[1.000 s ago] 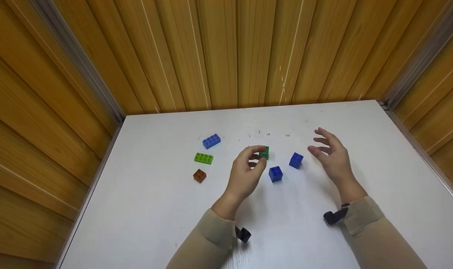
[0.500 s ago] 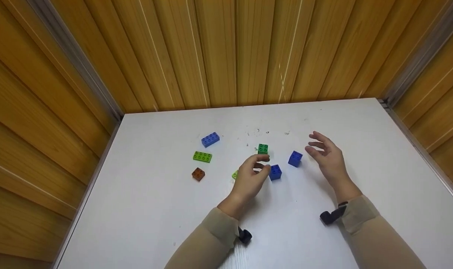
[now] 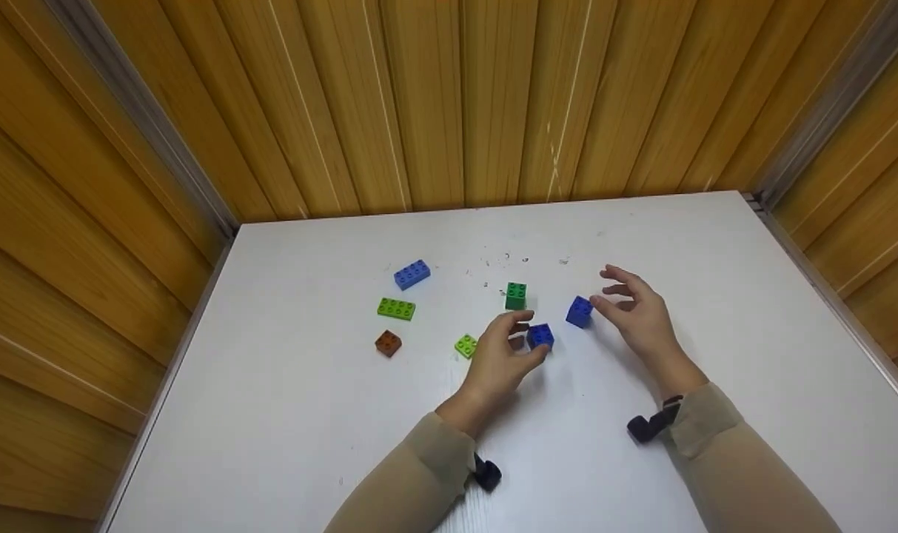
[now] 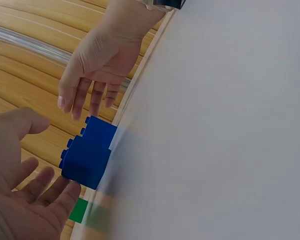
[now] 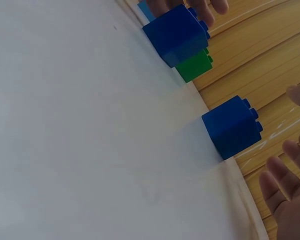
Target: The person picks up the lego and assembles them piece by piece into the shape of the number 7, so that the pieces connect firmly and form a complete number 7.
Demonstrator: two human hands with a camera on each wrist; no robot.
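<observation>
In the head view my left hand (image 3: 497, 359) reaches from the left to a dark blue toy brick (image 3: 540, 335), its thumb and fingers spread on either side. The left wrist view shows a gap between that hand's thumb and the brick (image 4: 85, 162); whether a fingertip touches it, I cannot tell. My right hand (image 3: 643, 323) hovers just right of a second dark blue brick (image 3: 579, 312), fingers loosely bent. Seen from the right wrist, this brick (image 5: 232, 127) stands apart from the fingers. Both bricks sit studs up on the white table.
Behind the left hand stands a green brick (image 3: 516, 295), and a small lime brick (image 3: 466, 346) lies left of it. Farther left are a long blue brick (image 3: 412, 274), a long lime brick (image 3: 396, 309) and a brown brick (image 3: 388, 343). Wood-patterned walls (image 3: 434, 104) surround the white table (image 3: 271, 414).
My left hand has moved from the green brick to the nearer dark blue brick, uncovering the green and small lime bricks. My right hand has come closer to the other dark blue brick.
</observation>
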